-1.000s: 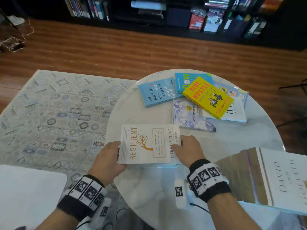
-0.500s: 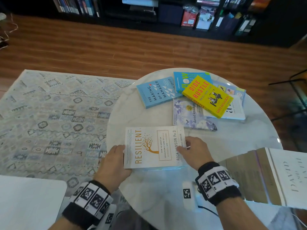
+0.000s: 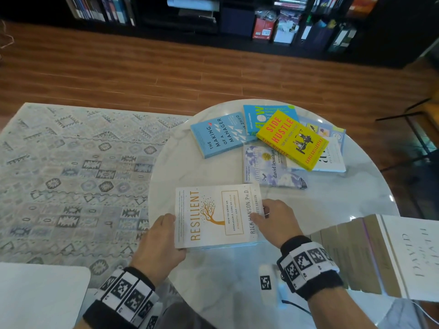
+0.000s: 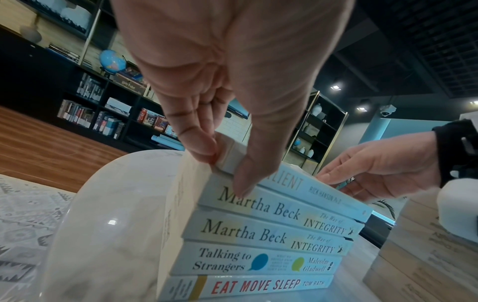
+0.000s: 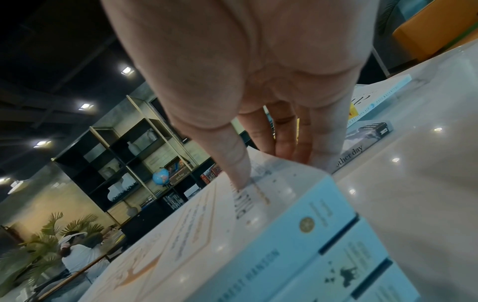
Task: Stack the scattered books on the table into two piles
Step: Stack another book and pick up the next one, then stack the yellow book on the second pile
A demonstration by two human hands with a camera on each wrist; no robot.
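- Likely risk: the five-book pile (image 4: 258, 241) skews or topples if one hand shoves harder than the other; upper books already sit slightly offset.
- White "Resilient" paperback (image 3: 217, 216) tops that pile, lower centre of the head view, on the round white marble tabletop (image 3: 332, 205).
- Left hand (image 3: 159, 245) holds its left edge, fingers (image 4: 204, 151) curled over the corner, thumb down the spines.
- Right hand (image 3: 276, 222) pinches the right edge, thumb on the cover, fingers (image 5: 292, 147) behind.
- Scattered books, yellow "Side Hustle" paperback (image 3: 293, 138) among them, lie upper centre, well apart from both hands.
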